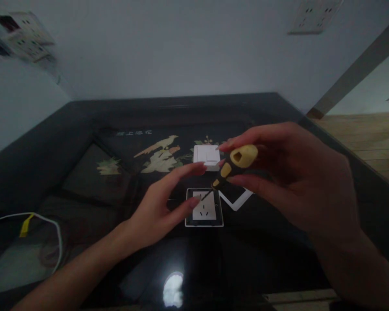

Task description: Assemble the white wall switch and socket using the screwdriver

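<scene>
My right hand (pixel 298 181) grips a screwdriver (pixel 227 169) with a yellow and black handle. Its thin shaft slants down and left over a white wall socket (pixel 205 212) that lies face up on the dark table. My left hand (pixel 158 203) reaches in from the left with thumb and forefinger apart. The left thumb tip is at the socket's upper left, close to the screwdriver's tip; whether they touch is unclear. Just beyond the socket sits a white wall switch (pixel 207 153). A loose white cover frame (pixel 237 204) lies to the right, partly hidden behind my right hand.
The glossy dark tabletop (pixel 142 268) carries a bird and flower picture (pixel 162 157). A white cable (pixel 56 229) with a yellow tag (pixel 26 225) loops at the left. Sockets (pixel 314 16) are mounted on the wall behind. Wooden floor (pixel 376 142) shows at the right.
</scene>
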Available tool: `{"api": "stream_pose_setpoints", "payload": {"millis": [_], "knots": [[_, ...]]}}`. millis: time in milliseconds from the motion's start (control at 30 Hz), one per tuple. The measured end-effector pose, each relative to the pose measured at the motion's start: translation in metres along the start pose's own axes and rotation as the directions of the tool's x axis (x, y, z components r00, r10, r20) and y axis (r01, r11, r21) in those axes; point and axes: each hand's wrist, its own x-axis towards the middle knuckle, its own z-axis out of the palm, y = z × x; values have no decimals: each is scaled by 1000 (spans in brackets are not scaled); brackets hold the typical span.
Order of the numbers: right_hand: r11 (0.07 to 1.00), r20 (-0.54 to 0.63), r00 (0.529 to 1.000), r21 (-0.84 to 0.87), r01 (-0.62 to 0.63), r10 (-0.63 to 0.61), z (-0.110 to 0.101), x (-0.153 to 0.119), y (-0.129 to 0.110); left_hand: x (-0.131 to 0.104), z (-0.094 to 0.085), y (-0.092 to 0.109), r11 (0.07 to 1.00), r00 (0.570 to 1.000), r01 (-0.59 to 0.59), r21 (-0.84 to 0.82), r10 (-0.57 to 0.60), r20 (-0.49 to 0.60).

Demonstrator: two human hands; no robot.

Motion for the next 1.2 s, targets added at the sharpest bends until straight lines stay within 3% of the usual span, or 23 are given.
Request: {"api": "stream_pose_setpoints", "payload": {"millis": [100,200,367,467,567,667,767,900,1200], "knots": [[985,10,987,-54,161,-161,11,-6,-1,0,-11,21,986,996,13,-168,-28,-85],[942,75,961,-190,277,-267,23,-11,-4,-3,-13,31,981,998,24,-192,-33,-45],[923,65,957,-251,291,-284,33,-11,1,-3,-14,28,991,1000,7,-133,-8,-10],[956,37,981,-222,192,-189,32,-15,22,0,-16,18,980,989,2,-199,-32,-144],[972,141,990,-234,19,15,34,-34,49,1,-17,1,971,946,2,-239,-80,-314],[952,315,924,-280,-128,217,39,-60,69,-2,-13,-19,971,907,21,-236,-118,-405],[923,408,846,-314,-224,344,46,-75,78,-8,-6,-33,966,887,24,-259,-140,-440],[905,463,791,-337,-260,400,50,-78,81,-11,2,-37,947,874,8,-320,-162,-458],[926,456,820,-304,-224,348,51,-83,87,-11,5,-34,933,863,-31,-359,-157,-481]]}}
